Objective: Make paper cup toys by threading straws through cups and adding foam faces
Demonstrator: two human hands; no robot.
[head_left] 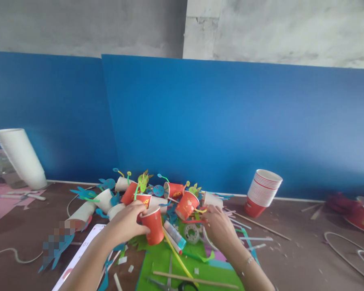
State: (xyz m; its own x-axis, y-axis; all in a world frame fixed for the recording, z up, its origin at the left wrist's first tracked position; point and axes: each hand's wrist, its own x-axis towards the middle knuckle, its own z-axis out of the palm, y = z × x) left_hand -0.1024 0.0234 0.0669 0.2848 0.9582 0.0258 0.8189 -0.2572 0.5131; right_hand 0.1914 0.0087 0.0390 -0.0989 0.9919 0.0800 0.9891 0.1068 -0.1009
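Observation:
My left hand [130, 222] is closed around the side of a red paper cup [153, 231], which stands upright with its open rim up. Bent over the right side of the craft pile, my right hand [219, 227] has its fingers drawn together beside a red strip [195, 221] and a white paper cup [212, 199]; its fingertips are partly hidden. Between the hands lie a tilted red cup [187, 205] with a yellow strip, a glue stick [174, 233] and a tape roll [191, 233]. Cups with green and blue paper cutouts [142, 182] are heaped behind.
Scissors [169, 279] and a wooden stick [195, 279] lie on green paper [153, 258] at the front. A phone [79, 258] is left of them. Stacked red-and-white cups [263, 192] stand right, tall white cups [21, 157] far left. A blue panel [200, 121] rises behind.

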